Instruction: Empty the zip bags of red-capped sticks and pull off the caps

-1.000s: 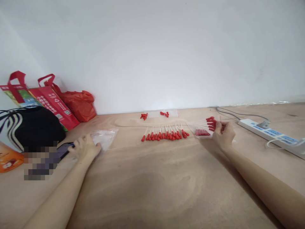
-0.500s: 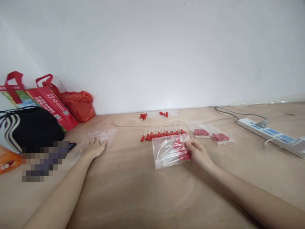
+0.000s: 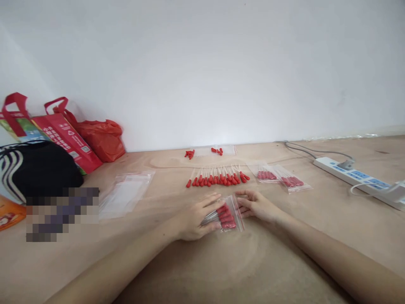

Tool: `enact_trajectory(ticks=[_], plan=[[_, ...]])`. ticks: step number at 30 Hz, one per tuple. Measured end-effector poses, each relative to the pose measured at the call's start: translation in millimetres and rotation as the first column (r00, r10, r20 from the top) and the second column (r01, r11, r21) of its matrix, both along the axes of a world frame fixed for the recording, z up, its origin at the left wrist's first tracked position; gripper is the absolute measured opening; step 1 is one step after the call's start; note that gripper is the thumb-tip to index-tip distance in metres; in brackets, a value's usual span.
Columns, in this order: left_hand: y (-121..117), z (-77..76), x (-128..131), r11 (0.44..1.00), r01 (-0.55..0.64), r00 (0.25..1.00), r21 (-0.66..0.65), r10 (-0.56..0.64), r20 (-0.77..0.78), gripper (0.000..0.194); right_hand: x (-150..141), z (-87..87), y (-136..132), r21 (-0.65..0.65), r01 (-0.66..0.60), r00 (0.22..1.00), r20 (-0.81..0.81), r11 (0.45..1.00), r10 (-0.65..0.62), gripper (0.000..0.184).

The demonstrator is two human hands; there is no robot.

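A clear zip bag (image 3: 228,216) holding several red-tipped sticks lies in front of me, its zip edge on the right. My left hand (image 3: 198,215) lies across the bag's left part, thumb and fingers around the stick ends, covering them. At the zip edge, the curled fingers of my right hand (image 3: 253,204) touch the bag; their exact hold is partly hidden. Just behind, loose red-tipped sticks (image 3: 218,177) form a row with their red ends towards me. Two filled zip bags (image 3: 266,175) lie to the right, overlapping. A stack of flat zip bags (image 3: 126,194) is on the left.
Small red pieces (image 3: 190,154) lie on a clear bag near the wall. A white power strip (image 3: 354,173) with plugs and cables is at right. Shopping bags (image 3: 65,141), a red plastic bag (image 3: 103,141) and a black bag (image 3: 47,169) stand at left, beside a pixelated area.
My left hand has left the flat bag stack and moved right onto the filled zip bag. That bag has turned and come down, and my right hand is now at its zip edge.
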State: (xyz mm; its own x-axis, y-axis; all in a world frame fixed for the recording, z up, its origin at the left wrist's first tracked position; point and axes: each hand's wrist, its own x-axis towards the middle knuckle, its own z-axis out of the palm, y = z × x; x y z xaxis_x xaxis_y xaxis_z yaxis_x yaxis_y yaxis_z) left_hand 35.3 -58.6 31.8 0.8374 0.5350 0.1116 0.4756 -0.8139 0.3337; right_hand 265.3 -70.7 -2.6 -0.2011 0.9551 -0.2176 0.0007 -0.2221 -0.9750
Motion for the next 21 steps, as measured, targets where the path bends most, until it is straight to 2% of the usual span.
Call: enact_trajectory(ticks=[2, 5, 9, 11, 13, 21], plan=[[-1.9, -1.0, 7.4, 0.999, 0.014, 1.000, -0.035, -0.014, -0.008, 0.050, 14.3, -3.0, 4.8, 0.194, 0.022, 0.978, 0.199, 0.981, -0.061, 0.028], [1.9, -0.1, 15.9, 0.999, 0.012, 1.000, -0.044, -0.011, 0.024, 0.048, 29.6, -3.5, 7.1, 0.462, -0.164, 0.910, 0.412, 0.871, -0.047, 0.019], [4.7, 1.5, 26.0, 0.997, 0.037, 0.999, -0.067, -0.036, 0.011, 0.055, 33.3, 3.2, 1.8, 0.601, -0.417, 0.810, 0.586, 0.682, -0.022, 0.014], [4.4, 0.5, 26.6, 0.996, 0.041, 0.999, -0.082, -0.043, -0.018, 0.057, 30.8, 5.1, -1.0, 0.622, -0.476, 0.765, 0.642, 0.621, -0.057, 0.014], [4.3, -1.9, 23.5, 0.996, 0.031, 0.999, -0.089, -0.035, -0.040, 0.057, 27.9, 4.6, -2.0, 0.631, -0.491, 0.740, 0.666, 0.600, -0.096, 0.015], [6.1, -10.8, 10.1, 0.996, -0.018, 1.000, -0.083, 0.018, 0.001, 0.057, 23.6, -3.2, 1.3, 0.677, -0.481, 0.732, 0.660, 0.557, -0.171, 0.017]])
